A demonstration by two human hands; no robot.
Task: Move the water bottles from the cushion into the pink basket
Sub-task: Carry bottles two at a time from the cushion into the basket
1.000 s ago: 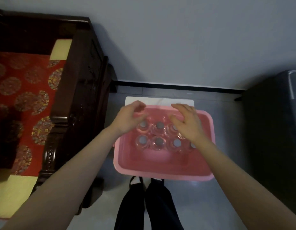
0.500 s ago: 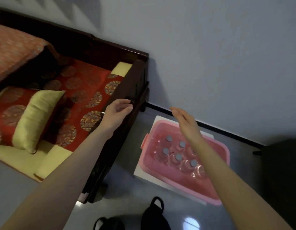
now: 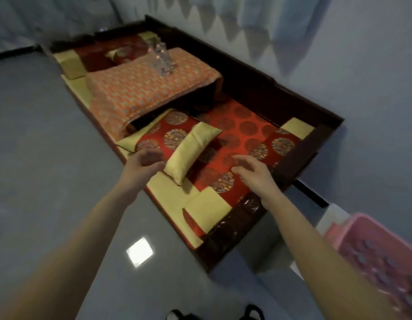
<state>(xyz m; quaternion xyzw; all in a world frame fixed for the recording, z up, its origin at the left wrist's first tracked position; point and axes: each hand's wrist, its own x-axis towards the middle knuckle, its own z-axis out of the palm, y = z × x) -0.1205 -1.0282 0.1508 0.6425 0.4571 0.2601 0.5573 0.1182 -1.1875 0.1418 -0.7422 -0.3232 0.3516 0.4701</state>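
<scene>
Clear water bottles (image 3: 162, 58) stand upright in a small cluster on the orange patterned cushion (image 3: 140, 88) at the far end of the dark wooden bench. The pink basket (image 3: 352, 229) sits at the lower right on the floor, blurred, with several grey-capped bottles (image 3: 389, 269) inside. My left hand (image 3: 144, 163) and my right hand (image 3: 255, 174) hover empty over the near red seat, fingers loosely apart, far from the bottles on the cushion.
A yellow pillow (image 3: 191, 153) lies on the red seat pad (image 3: 242, 132) between my hands. The bench's dark wooden arm (image 3: 242, 229) stands between seat and basket. Grey floor (image 3: 39, 158) spreads to the left; black shoes (image 3: 214, 314) show at the bottom edge.
The view has swung left from the basket to the bench. Both hands left the basket and now reach over the red seat, empty.
</scene>
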